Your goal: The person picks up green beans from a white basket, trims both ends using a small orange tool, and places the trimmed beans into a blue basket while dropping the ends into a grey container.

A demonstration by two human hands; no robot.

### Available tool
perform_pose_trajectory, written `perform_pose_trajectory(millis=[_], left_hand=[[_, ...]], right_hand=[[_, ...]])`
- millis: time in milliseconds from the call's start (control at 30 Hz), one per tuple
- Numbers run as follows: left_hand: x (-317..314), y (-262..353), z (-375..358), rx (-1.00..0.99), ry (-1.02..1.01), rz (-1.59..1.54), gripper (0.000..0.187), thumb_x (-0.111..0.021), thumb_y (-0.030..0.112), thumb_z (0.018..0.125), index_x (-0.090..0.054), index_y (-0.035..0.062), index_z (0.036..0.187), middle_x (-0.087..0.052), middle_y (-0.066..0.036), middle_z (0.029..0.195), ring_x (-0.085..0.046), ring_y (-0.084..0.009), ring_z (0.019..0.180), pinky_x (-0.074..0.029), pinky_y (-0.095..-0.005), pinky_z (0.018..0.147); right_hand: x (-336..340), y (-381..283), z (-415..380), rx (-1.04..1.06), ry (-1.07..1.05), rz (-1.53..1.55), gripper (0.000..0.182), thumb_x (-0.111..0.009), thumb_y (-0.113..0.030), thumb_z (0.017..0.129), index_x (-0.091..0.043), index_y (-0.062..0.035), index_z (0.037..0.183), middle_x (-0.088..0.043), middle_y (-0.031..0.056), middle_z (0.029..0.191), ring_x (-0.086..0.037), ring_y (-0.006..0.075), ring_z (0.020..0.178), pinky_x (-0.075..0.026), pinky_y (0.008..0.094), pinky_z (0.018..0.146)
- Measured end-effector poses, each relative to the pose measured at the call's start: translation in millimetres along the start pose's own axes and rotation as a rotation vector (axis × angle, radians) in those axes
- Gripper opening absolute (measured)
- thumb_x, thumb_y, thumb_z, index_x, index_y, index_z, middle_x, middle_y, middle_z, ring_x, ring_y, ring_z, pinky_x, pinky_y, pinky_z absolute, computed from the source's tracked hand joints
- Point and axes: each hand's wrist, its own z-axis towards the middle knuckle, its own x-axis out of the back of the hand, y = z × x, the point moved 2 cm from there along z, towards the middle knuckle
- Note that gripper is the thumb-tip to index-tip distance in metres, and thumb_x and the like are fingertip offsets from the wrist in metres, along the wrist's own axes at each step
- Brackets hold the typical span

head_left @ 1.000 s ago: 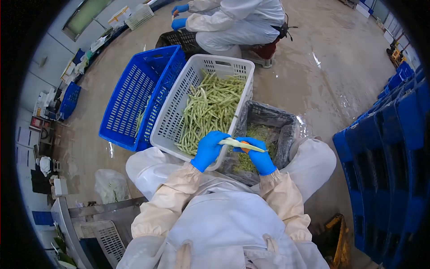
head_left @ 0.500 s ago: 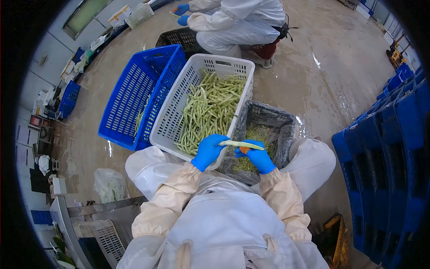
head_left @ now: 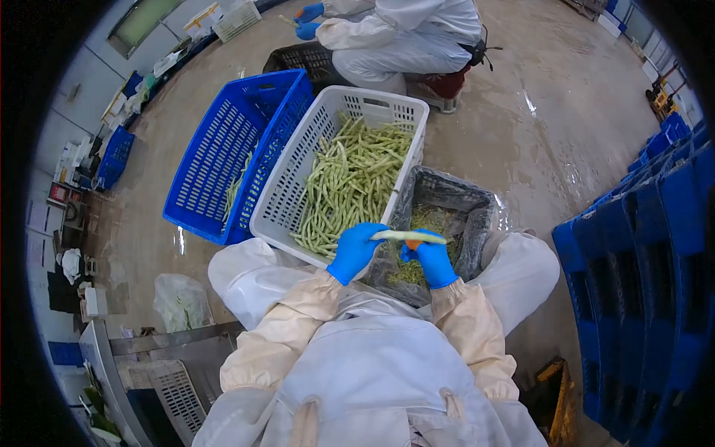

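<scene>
A long pale green bean pod [head_left: 395, 235] lies roughly level between my two blue-gloved hands. My left hand [head_left: 353, 253] is closed around its left end, over the near edge of the white crate [head_left: 266, 212]. Under the pod's right part, my right hand [head_left: 433, 262] is closed with a small orange thing [head_left: 412, 244] at its fingers, close against the pod. Its kind is too small to make out. Many similar bean pods [head_left: 357, 175] fill the white crate. Below my right hand stands a black-lined bin [head_left: 477, 205] with green scraps [head_left: 428, 220] in it.
Left of the white crate is a blue crate [head_left: 201, 167] with some bean pods in it. A co-worker [head_left: 406, 41] in white sits beyond, beside a dark crate [head_left: 302, 61]. Stacked blue pallets [head_left: 633, 246] stand at the right. The floor [head_left: 536, 134] looks wet.
Both my hands have moved slightly right with the bean pod. My right hand and the orange thing are a little nearer the pod's right end. The view has shifted slightly.
</scene>
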Motion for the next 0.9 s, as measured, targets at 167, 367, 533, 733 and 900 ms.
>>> perform_pose_trajectory(millis=[167,367,533,733,900], left_hand=[[-12.0,-0.5,1.0,0.52,-0.066,-0.805,0.02,-0.06,0.013,0.083,-0.06,0.0033,0.1,-0.063,-0.006,0.085,-0.061,-0.021,0.077,-0.049,-0.0301,0.067],[36.0,-41.5,32.1,0.444,0.287,-1.413,0.023,-0.056,0.013,0.086,-0.052,0.0032,0.107,-0.06,-0.008,0.087,-0.059,-0.0221,0.087,-0.05,-0.0301,0.074],[60.5,-35.5,30.6,0.475,0.438,-1.474,0.022,-0.055,0.012,0.087,-0.051,0.0032,0.106,-0.06,-0.01,0.094,-0.059,-0.0243,0.093,-0.05,-0.0309,0.075],[21.5,-8.4,24.7,0.467,0.286,-1.225,0.026,-0.055,0.016,0.087,-0.052,0.0026,0.11,-0.062,-0.009,0.095,-0.06,-0.0208,0.093,-0.052,-0.029,0.069],[19.2,-3.2,24.4,0.46,0.278,-1.16,0.029,-0.057,0.017,0.087,-0.052,0.0025,0.111,-0.062,-0.007,0.095,-0.06,-0.0184,0.092,-0.05,-0.0287,0.072]], right_hand=[[-16.3,-5.9,-1.9,-0.036,0.086,0.112,0.012,-0.049,-0.007,0.084,-0.058,0.0009,0.085,-0.054,0.007,0.071,-0.053,0.0154,0.061,-0.051,0.0326,0.064],[61.0,7.0,11.4,0.159,0.335,0.457,0.01,-0.051,-0.01,0.081,-0.058,-0.0035,0.081,-0.051,0.0023,0.067,-0.05,0.0123,0.058,-0.049,0.03,0.062],[51.6,-4.2,7.1,0.368,0.557,-0.322,0.011,-0.059,-0.009,0.078,-0.059,-0.0015,0.086,-0.056,0.0027,0.071,-0.053,0.0181,0.061,-0.046,0.0322,0.057],[-34.2,-7.1,-3.1,0.686,0.017,-1.018,0.03,-0.058,-0.008,0.076,-0.054,-0.0024,0.105,-0.052,0.0168,0.099,-0.05,0.0341,0.09,-0.04,0.042,0.078],[-33.0,-4.3,-3.5,0.68,-0.07,-1.244,0.029,-0.057,-0.008,0.073,-0.056,-0.004,0.102,-0.053,0.0136,0.089,-0.05,0.0318,0.084,-0.04,0.0396,0.074]])
